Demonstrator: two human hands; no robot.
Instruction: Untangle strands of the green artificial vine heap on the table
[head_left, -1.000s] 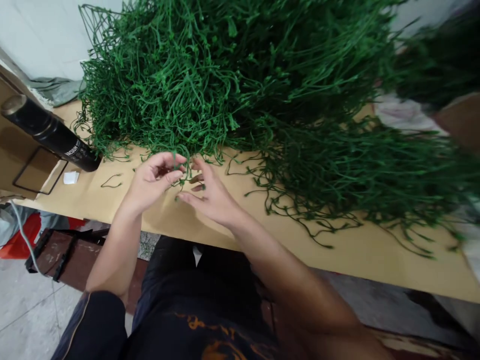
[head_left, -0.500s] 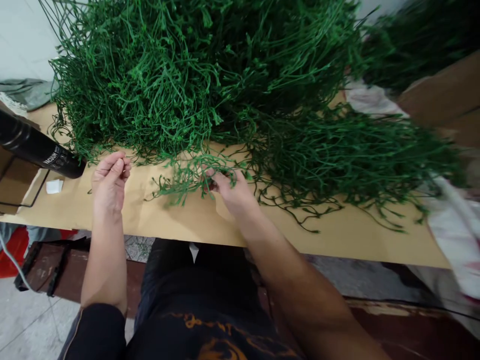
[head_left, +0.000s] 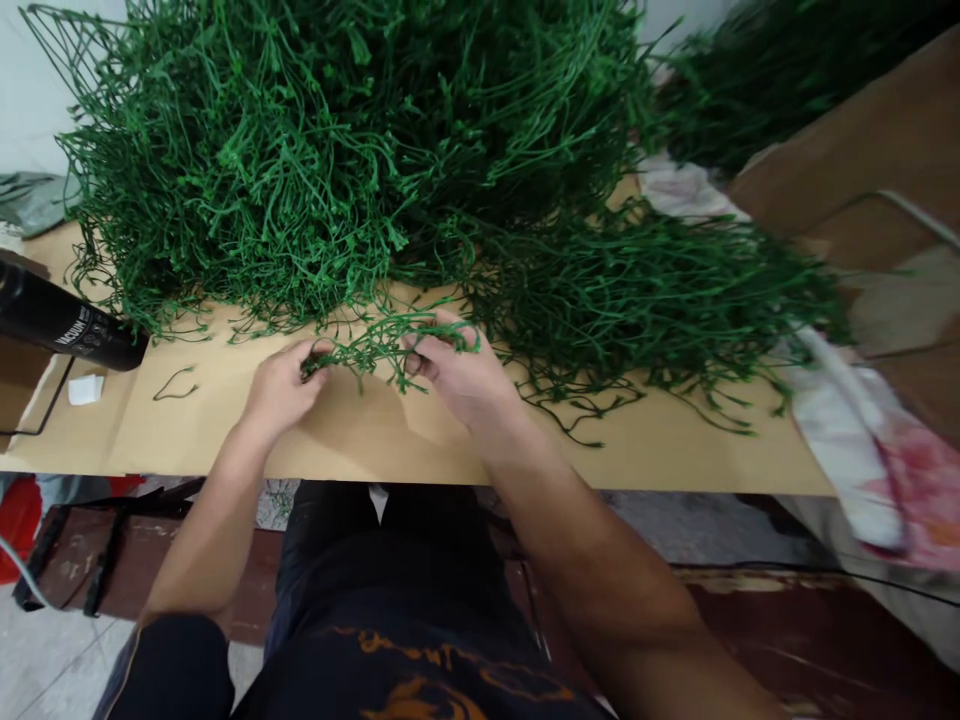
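A person seated at a tan cardboard-covered table [head_left: 675, 455] holds a small, branching green plastic sprig [head_left: 379, 345] stretched between both hands, just above the table's near edge and just in front of the stem piles. The left hand [head_left: 281, 385] is curled nearly closed, fingertips pinching the sprig's left end. The right hand [head_left: 457, 375] grips the right end, thumb and forefinger closed on the stems while the other fingers fold loosely beneath. The two hands are near each other, and only the sprig bridges the gap.

Behind them rises one tall, tangled heap of green plastic stems [head_left: 300, 150]. A second, flatter spread of green stems [head_left: 645, 285] fans out to the right, touching the heap.

One loose bent green stem [head_left: 174, 383] lies alone on the table to the left of the left hand. Farther left, one black cylindrical flask with white lettering [head_left: 71, 322] lies on its side, with one small white tab [head_left: 81, 389] just in front of it. At the right edge, one white and pink cloth [head_left: 870, 450] hangs off the table below one brown cardboard box [head_left: 847, 160].
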